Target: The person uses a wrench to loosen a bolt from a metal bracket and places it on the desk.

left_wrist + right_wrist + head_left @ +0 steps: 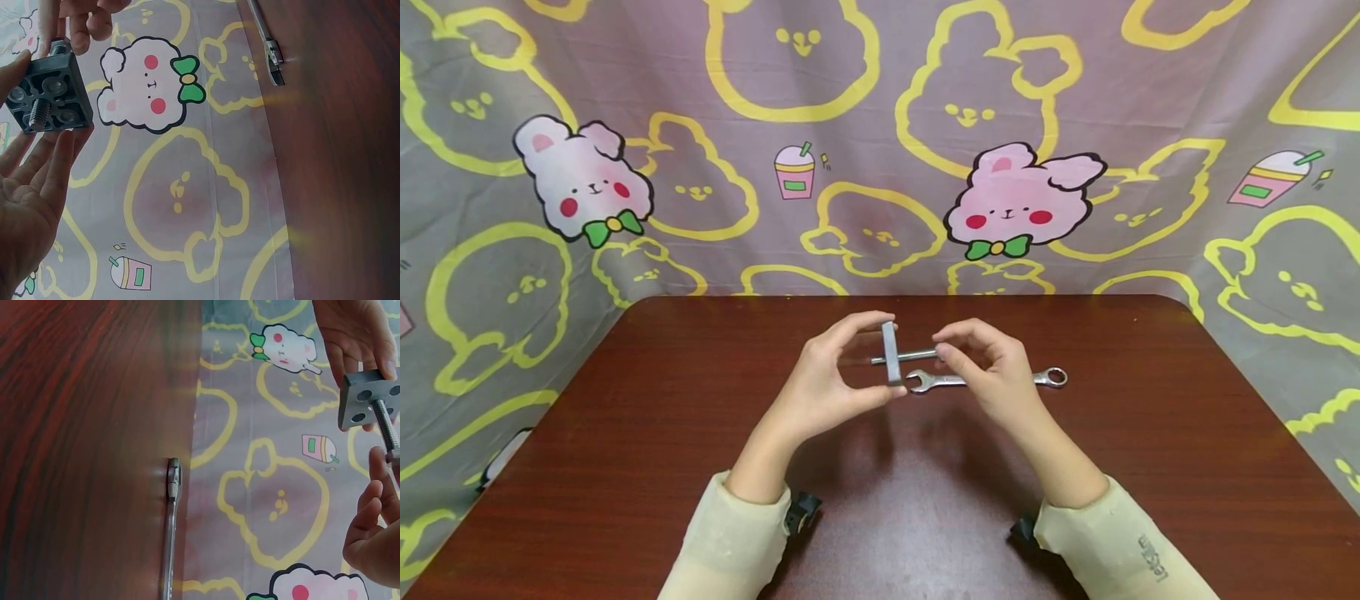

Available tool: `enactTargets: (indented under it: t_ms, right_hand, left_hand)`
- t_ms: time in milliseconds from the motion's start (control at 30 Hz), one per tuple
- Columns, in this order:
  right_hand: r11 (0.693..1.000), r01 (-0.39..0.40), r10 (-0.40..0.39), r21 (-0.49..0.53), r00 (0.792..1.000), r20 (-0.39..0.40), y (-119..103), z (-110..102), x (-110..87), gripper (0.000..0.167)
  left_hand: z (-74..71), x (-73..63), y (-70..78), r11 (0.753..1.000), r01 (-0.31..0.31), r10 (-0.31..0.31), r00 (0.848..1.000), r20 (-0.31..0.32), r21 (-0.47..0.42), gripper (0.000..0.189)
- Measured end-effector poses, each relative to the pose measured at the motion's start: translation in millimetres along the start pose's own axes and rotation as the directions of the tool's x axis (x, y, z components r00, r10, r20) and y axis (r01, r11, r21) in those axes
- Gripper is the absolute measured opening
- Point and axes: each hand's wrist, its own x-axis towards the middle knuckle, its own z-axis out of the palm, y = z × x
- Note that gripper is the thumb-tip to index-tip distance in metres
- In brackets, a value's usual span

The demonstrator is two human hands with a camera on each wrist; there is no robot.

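My left hand (820,379) grips a grey square plate (891,354) by opposite edges, thumb on the lower edge and fingers on the upper. A long threaded bolt (916,356) passes through the middle of the plate, its tip sticking out on the left side. At the bolt's head end, my right hand (1000,362) pinches it between thumb and fingers. The left wrist view shows the ribbed face of the plate (65,94) with the thread poking out; several round holes mark its flat face in the right wrist view. Both hands are raised above the table.
A combination wrench (943,381) lies on the brown wooden table (910,533), partly hidden behind my right hand. Behind the table hangs a curtain (880,125) printed with cartoon rabbits and cups. Dark straps (803,512) show at the cuffs of my sleeves.
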Motion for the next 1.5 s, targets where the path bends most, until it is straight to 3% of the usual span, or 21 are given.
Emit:
enactTargets:
  t_ms: [233,433,733,933,1167,1367,1500]
  right_hand:
    - [0.995,0.087,-0.086,-0.042,0.996,0.034,-2.4,0.9,-0.1,0.026]
    - [0.999,0.026,-0.025,-0.042,0.999,0.021,-1.6,-1.6,0.6,0.025]
    - [0.995,-0.089,0.088,0.054,0.996,0.028,-4.0,-1.8,-0.5,0.016]
    - [0.998,-0.053,0.052,0.028,0.999,0.016,-4.0,-0.9,0.2,0.014]
    - [0.999,0.036,-0.035,-0.020,0.998,0.054,-4.6,1.8,-0.5,0.033]
    - [1.000,0.018,-0.017,-0.025,0.999,0.035,-4.7,-0.5,-0.9,0.029]
    - [1.000,-0.015,0.016,-0.019,1.000,0.022,-6.8,-1.1,-0.6,0.018]
  left_hand:
    - [-2.5,0.8,-2.0,1.000,-0.024,0.024,0.999,-0.024,0.006,0.074]
    - [-2.9,0.9,-0.2,1.000,-0.022,0.022,1.000,-0.022,-0.007,0.073]
    - [0.1,0.9,2.4,1.000,-0.007,0.007,1.000,-0.003,-0.017,0.074]
    - [0.6,1.1,2.4,1.000,-0.012,0.012,1.000,-0.004,-0.012,0.074]
    - [-1.8,0.6,1.4,1.000,-0.018,0.018,1.000,-0.023,-0.014,0.073]
    - [-2.8,0.9,3.8,0.999,-0.024,0.023,1.000,-0.019,-0.025,0.073]
    - [-2.3,0.7,3.9,0.999,-0.021,0.021,1.000,-0.012,-0.024,0.073]
